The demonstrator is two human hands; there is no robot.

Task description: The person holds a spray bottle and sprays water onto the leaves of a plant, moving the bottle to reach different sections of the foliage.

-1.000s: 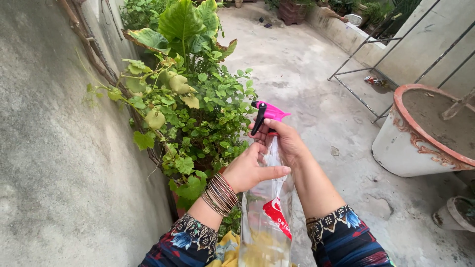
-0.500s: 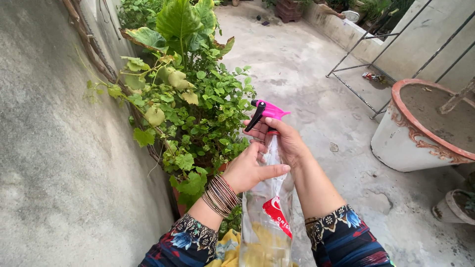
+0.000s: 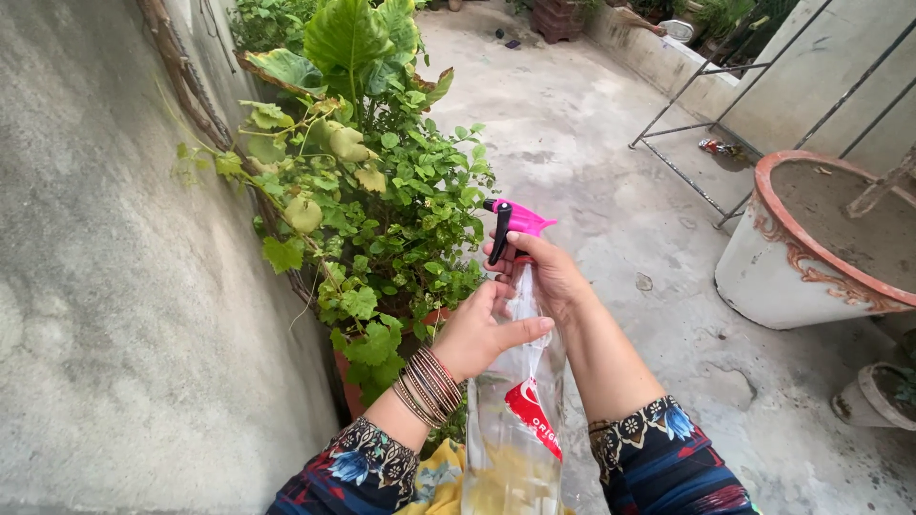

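A clear plastic spray bottle with a pink spray head and black trigger stands upright low in the middle of the head view. My right hand wraps the bottle's neck just below the pink head, fingers by the trigger. My left hand, with several bangles on the wrist, grips the upper body of the bottle from the left, thumb across it. The nozzle points left toward a leafy green potted plant right beside the hands.
A rough grey wall runs along the left. A large white and terracotta pot filled with soil stands at right, a small pot below it. A metal frame leans at a low wall beyond. Concrete floor stretches ahead.
The trigger has swung out and back in toward the neck. The bottle and both hands stay almost in place; the view has drifted slightly.
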